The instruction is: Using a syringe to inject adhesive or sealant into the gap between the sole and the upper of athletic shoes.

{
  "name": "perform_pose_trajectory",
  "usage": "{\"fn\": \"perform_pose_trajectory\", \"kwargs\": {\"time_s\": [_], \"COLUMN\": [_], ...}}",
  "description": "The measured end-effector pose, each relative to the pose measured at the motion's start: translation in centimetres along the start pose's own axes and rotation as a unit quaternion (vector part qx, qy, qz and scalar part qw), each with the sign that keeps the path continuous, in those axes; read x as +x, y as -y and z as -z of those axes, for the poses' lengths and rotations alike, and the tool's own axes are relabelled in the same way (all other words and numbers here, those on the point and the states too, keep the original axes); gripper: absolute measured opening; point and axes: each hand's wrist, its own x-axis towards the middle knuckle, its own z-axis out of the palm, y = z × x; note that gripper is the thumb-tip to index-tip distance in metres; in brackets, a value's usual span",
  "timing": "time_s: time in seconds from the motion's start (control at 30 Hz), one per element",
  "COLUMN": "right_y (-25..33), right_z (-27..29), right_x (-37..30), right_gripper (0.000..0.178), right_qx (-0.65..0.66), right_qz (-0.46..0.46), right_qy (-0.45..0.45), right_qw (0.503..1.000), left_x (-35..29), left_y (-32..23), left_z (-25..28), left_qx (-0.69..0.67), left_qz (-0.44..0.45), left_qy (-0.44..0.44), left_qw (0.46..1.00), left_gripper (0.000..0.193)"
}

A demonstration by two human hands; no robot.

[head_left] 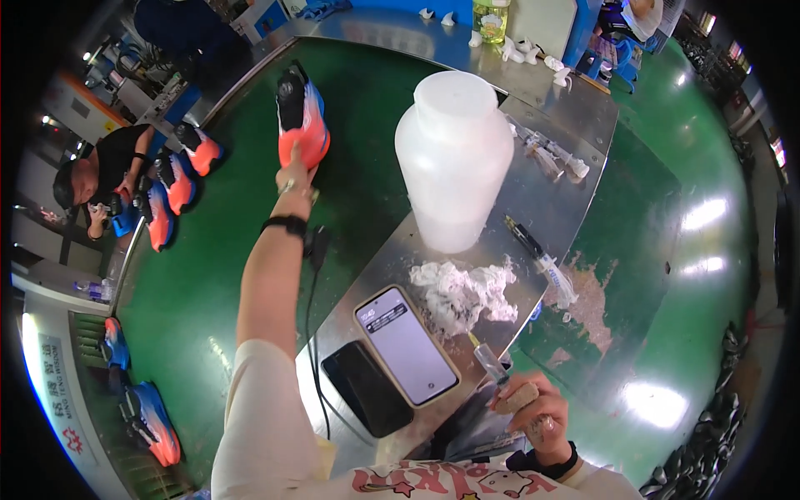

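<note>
Shirt [467, 485]: nearest the camera, 6 o'clock; pale cloth with pink block lettering, stars and a cartoon head.
Wall sign [62, 400]: 8 o'clock; pale panel bearing dark characters and a red emblem.
Lined-up shoes [180, 192]: between 9 and 10 o'clock; orange and blue with black collars.
Left hand [295, 177]: 11 o'clock; fingers gripping the orange end of the held shoe [307, 137].
Held shoe: 11 o'clock, over the smooth green tabletop [196, 317]; orange shading into blue, black upper part.
Black slab [365, 392]: 6 o'clock, just beside the phone; glossy, round-cornered.
Phone [412, 354]: 6 o'clock; lit screen with small text, pale-edged case.
Jar [454, 171]: 1 o'clock; milky plastic, broad-shouldered.
Crumpled tissue [467, 296]: 4 o'clock; soft, grey-smudged.
Right hand [542, 418]: 5 o'clock; fingers curled round a rough tan block [518, 399] and a clear, yellow-tipped syringe [490, 364].
Dark-filled syringe [527, 242]: 3 o'clock; slim barrel with blue print.
</note>
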Motion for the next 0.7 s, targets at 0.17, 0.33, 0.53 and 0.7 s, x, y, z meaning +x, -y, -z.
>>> {"fn": "perform_pose_trajectory", "kwargs": {"time_s": [0.17, 0.33, 0.53, 0.7], "right_y": [0.5, -0.8, -3.2, -3.2], "right_z": [-0.3, 0.2, -0.9, -2.9], "right_x": [-0.2, 0.4, 0.8, -0.3], "right_gripper": [0.045, 0.041, 0.042, 0.043], "right_qx": [-0.022, -0.066, -0.033, -0.070], "right_qz": [0.044, 0.099, 0.091, 0.047], "right_qy": [0.024, 0.035, 0.000, -0.005], "right_qw": [0.998, 0.992, 0.995, 0.996], "left_x": [-9.8, -30.5, -52.3, -59.2], "left_y": [-0.9, -5.4, -0.7, 0.2], "left_z": [15.6, 27.9, 45.0, 52.9], "left_qx": [0.105, -0.043, -0.094, 0.057], "left_qz": [0.006, 0.056, 0.142, 0.098], "left_qy": [0.089, 0.327, 0.014, -0.058], "left_qw": [0.991, 0.943, 0.985, 0.992], "left_gripper": [0.061, 0.048, 0.039, 0.044]}}
